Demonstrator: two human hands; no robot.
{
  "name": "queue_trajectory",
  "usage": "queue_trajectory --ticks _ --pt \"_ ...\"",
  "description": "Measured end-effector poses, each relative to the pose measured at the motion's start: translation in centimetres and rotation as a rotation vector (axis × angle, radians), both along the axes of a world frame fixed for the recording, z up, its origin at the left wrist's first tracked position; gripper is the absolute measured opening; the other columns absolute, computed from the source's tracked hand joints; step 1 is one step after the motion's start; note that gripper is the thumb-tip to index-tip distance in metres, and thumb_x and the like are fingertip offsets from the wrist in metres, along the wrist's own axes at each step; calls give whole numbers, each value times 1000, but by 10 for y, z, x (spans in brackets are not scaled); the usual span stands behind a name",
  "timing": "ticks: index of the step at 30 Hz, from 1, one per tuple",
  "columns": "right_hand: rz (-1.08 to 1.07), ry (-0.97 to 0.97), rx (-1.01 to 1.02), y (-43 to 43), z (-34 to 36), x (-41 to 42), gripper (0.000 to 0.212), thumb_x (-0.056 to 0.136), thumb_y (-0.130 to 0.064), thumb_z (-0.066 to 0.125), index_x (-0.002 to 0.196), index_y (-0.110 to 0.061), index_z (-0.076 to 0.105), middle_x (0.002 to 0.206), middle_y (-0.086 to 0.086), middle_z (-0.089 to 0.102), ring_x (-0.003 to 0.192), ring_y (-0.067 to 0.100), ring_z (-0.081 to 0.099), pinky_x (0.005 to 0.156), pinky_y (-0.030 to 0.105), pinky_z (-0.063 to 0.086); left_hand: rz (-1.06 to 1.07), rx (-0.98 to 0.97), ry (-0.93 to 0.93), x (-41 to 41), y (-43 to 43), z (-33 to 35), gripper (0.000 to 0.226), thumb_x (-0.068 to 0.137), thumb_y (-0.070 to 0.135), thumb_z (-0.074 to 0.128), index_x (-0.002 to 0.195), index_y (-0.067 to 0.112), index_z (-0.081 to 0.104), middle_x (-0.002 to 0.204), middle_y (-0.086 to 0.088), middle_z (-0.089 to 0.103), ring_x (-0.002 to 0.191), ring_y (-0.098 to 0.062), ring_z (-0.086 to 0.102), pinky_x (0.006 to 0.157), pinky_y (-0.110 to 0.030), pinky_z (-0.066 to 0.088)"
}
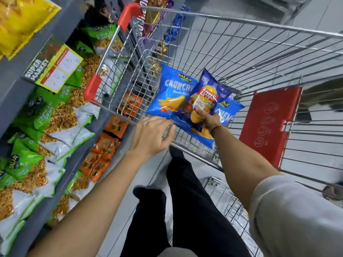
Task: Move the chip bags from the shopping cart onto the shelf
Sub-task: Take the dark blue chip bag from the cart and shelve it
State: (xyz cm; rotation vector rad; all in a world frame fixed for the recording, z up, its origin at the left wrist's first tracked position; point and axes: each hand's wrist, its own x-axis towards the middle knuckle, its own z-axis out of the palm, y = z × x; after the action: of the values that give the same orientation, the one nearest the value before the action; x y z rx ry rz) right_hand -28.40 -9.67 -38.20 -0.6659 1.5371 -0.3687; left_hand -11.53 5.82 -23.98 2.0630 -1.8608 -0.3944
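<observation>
Your dark blue Lay's chip bag (205,101) sits on top of two light blue Balaji Crunchem bags: the left one (171,93) shows fully, the right one (229,108) peeks out beneath. All three are inside the silver wire shopping cart (241,52), near its closest edge. Your right hand (210,118) reaches in, fingers closed on the Lay's bag's lower half, thumb on its face. Your left hand (153,135) hovers at the cart's near rim, fingers loosely curled, holding nothing. To your left, the grey metal shelf (11,101) carries green and white snack packs (52,115); orange packets (105,145) sit lower down. A red plastic seat flap (269,125) hangs at your right.
</observation>
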Motion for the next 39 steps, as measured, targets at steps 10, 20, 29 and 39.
queue_trajectory --ticks 10,20,29,39 --pt "-9 -28 -14 -2 12 3 56 76 -22 79 120 -4 50 107 7 61 74 12 60 49 21 48 20 53 -30 -2 2 1 42 89 35 35 75 13 68 71 -1 72 68 -22 67 64 -31 46" --pt "3 -257 -211 -10 93 12 48 68 -27 81 109 -7 65 98 3 76 89 20 73 76 32 58 25 116 79 7 -3 33 68 88 60 21 101 13 68 99 -7 72 97 -27 63 82 -40 51" --pt "139 -713 -484 2 272 103 45 78 -19 69 120 -4 62 112 11 72 100 27 69 88 39 57 272 -459 -61 83 23 191 41 88 34 49 106 1 66 118 -21 64 112 -34 58 99 -31 31" --pt "561 -1188 -844 118 505 233 67 65 -14 73 126 6 51 92 2 69 79 15 68 77 31 56 735 -937 -621 146 213 398 34 94 28 50 116 5 61 124 -17 60 118 -30 52 105 -31 33"
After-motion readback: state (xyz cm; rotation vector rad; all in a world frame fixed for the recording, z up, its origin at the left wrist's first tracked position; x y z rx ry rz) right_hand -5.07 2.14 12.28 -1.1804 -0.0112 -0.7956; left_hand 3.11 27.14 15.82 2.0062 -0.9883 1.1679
